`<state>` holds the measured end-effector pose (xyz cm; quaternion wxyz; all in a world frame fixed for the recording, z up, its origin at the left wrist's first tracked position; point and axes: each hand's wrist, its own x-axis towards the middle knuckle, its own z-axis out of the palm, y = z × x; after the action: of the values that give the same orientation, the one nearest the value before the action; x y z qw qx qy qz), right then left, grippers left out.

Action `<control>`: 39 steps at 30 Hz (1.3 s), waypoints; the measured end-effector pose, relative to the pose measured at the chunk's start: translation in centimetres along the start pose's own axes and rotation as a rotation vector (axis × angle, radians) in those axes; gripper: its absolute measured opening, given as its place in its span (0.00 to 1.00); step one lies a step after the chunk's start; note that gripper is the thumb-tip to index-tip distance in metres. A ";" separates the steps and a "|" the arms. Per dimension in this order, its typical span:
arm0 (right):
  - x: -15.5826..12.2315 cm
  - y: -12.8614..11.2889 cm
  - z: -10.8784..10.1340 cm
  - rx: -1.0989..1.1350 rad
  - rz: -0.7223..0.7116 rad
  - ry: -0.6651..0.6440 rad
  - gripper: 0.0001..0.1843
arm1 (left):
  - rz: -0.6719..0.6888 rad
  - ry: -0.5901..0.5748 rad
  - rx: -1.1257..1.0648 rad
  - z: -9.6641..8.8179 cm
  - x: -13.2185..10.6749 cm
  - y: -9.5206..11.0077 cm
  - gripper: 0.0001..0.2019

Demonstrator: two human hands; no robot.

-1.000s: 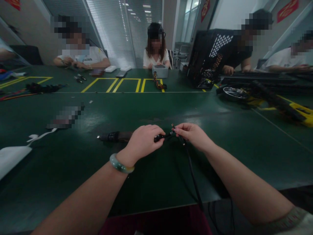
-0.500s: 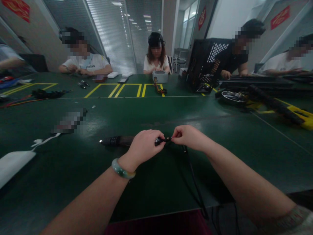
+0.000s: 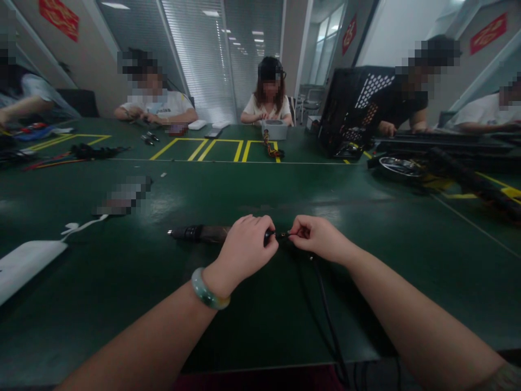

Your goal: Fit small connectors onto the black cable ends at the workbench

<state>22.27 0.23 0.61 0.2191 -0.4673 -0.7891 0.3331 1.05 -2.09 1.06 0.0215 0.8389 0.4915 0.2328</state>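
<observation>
An electric screwdriver [image 3: 209, 234] with a dark, brownish body lies on the green table, its bit end pointing left. My left hand [image 3: 248, 244], with a jade-like bangle on the wrist, is closed round the rear end of the tool. At that end a small dark piece with a brassy spot [image 3: 283, 235] sticks out between my hands. My right hand [image 3: 311, 236] pinches the far end of this small piece; its exact kind is too small to make out. Below my right hand a black cable [image 3: 325, 304] runs down over the table's front edge.
A white power bank-like block [image 3: 30, 266] is cabled to a blurred phone-like item [image 3: 124, 195] on the left. Farther off stand a power supply box [image 3: 274, 130] and a black computer case [image 3: 344, 108]. A fan [image 3: 401, 165] lies right. Several people sit across the table.
The view has shifted slightly, so most things appear farther right. Both hands keep their grip on the screwdriver and the small piece, with little visible movement between them.
</observation>
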 end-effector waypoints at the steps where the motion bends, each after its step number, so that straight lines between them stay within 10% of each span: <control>1: 0.0 0.0 0.0 -0.003 -0.006 -0.002 0.03 | 0.002 0.000 -0.007 0.1 0.0 -0.1 0.04; 39: -0.3 -1.1 1.2 0.009 0.021 -0.029 0.04 | 0.190 -0.115 -0.068 -0.7 0.3 -1.1 0.06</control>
<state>20.91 -0.81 0.59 0.2061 -0.4695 -0.7859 0.3457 0.03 -1.42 1.54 0.0559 0.8924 0.3996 0.2019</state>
